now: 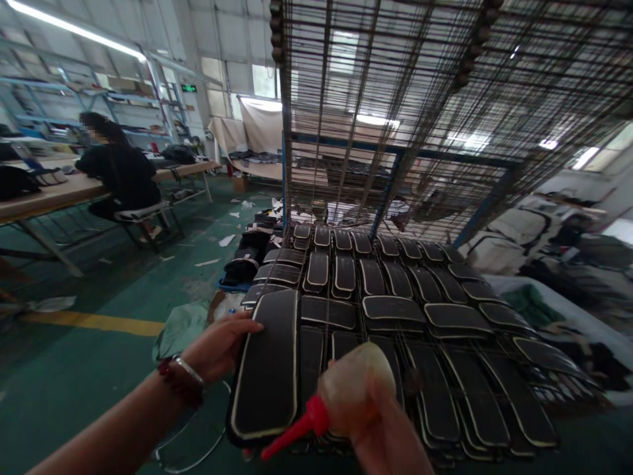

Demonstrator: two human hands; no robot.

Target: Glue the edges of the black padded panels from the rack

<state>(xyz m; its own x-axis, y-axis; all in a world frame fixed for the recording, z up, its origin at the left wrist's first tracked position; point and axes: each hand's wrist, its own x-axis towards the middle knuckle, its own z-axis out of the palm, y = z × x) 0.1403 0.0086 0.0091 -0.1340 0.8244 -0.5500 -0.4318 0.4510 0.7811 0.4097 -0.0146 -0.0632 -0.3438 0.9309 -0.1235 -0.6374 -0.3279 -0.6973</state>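
A black rounded panel (270,369) with a pale yellowish line along its border is gripped at its left edge by my left hand (225,346), thumb on its face. In my right hand (388,429) is a translucent squeeze bottle (351,389), its red nozzle pointing down and left. The nozzle tip lies over the panel's lower right corner; whether it touches cannot be told. Behind both hands, many similar dark panels (393,310) rest in rows on a wire rack, each with a pale edge line.
Raised wire shelves (395,79) slope overhead at the right. A green bag (182,326) lies on the floor at the left. Farther back, a seated person (119,161) works at a long table (64,191). White bundles (514,234) are piled at the right.
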